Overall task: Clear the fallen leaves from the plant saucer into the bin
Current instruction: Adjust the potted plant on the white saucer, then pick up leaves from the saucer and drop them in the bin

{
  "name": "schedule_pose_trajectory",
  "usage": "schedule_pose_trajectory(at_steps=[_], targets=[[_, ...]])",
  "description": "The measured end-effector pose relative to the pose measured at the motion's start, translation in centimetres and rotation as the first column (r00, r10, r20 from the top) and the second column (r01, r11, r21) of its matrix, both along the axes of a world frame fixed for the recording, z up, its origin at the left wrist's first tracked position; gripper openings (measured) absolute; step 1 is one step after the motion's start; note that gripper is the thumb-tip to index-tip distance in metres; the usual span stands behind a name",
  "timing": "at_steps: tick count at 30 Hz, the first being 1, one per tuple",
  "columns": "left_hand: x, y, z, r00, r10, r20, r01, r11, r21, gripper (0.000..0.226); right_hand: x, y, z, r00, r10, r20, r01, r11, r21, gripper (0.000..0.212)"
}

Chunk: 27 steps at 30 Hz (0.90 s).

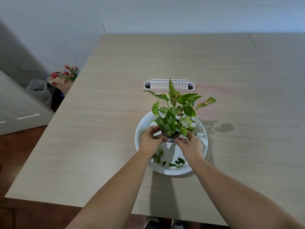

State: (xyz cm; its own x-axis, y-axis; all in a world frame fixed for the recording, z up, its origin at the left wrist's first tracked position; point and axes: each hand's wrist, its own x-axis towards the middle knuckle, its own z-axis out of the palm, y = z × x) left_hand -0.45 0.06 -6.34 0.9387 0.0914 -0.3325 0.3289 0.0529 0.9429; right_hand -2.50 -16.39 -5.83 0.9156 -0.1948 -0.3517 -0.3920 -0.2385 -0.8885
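A white round saucer (202,141) lies on the wooden table near its front edge. In it stands a small pot (170,137) with a green, partly browned leafy plant (174,111). My left hand (151,140) grips the pot from the left. From the right, my right hand (189,145) closes on the same pot. Several fallen green leaves (176,163) lie on the saucer's near side, between my wrists. More fallen leaves (158,155) lie partly hidden under my left wrist.
A white cable-port insert (169,85) is set in the table (115,113) behind the plant. On the floor at the left stand a grey bag (38,90) and a bunch of red tulips (66,75). A white door (18,113) is at far left.
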Motion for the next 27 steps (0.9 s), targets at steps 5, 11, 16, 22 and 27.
schedule_pose_trajectory(at_steps=[5,11,16,22,27], targets=[[-0.2,0.1,0.2,1.0,-0.008,-0.014,0.009,0.995,0.101,0.042,0.1,0.0,0.0,1.0,0.006,-0.002,-0.006,0.999,0.032,0.039],[-0.9,1.5,2.0,0.991,-0.106,-0.081,0.128,0.926,0.354,0.055,0.1,-1.0,0.2,0.998,0.014,-0.061,-0.015,1.0,-0.005,0.05],[-2.0,3.9,2.9,0.949,-0.299,-0.095,0.287,0.703,0.651,0.046,-0.9,-2.7,0.7,0.988,0.135,-0.076,-0.146,0.977,-0.158,0.041],[-4.1,7.3,3.0,0.809,-0.565,-0.164,0.483,0.478,0.734,0.032,-3.8,-5.2,0.2,0.893,0.449,-0.035,-0.409,0.776,-0.48,0.026],[-5.2,8.1,2.4,0.736,-0.646,-0.2,0.537,0.379,0.753,0.033,-5.7,-6.1,-0.5,0.769,0.639,-0.015,-0.553,0.653,-0.517,0.024]])
